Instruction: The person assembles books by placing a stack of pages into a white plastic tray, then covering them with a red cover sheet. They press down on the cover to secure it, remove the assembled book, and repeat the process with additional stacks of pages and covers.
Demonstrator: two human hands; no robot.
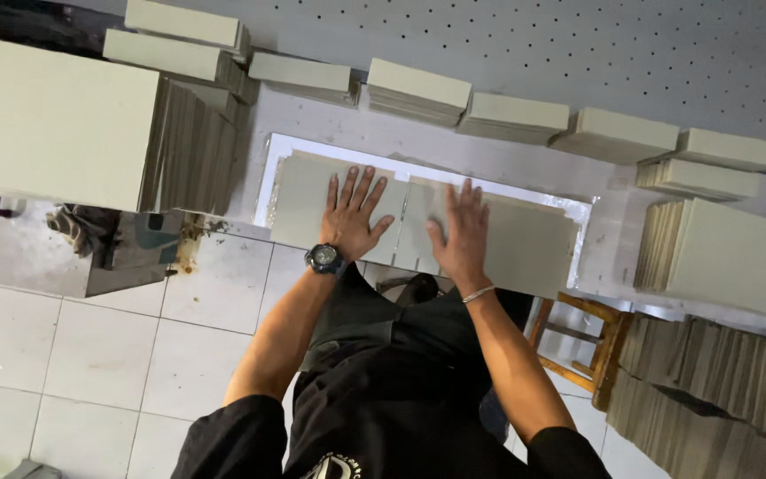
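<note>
Two pale grey-green cardboard panels lie side by side on a white sheet (269,168) on the workbench. My left hand (354,215), with a dark wristwatch, presses flat with spread fingers on the left panel (301,200) near the seam. My right hand (462,231), wearing a thin bracelet, lies flat on the right panel (534,244) just past the seam. Neither hand grips anything.
Stacks of the same boards (418,90) line the back of the bench below a perforated wall. A tall stack (55,124) stands at left, more stacks (729,253) at right. A wooden stool (582,341) sits beside my legs on the tiled floor.
</note>
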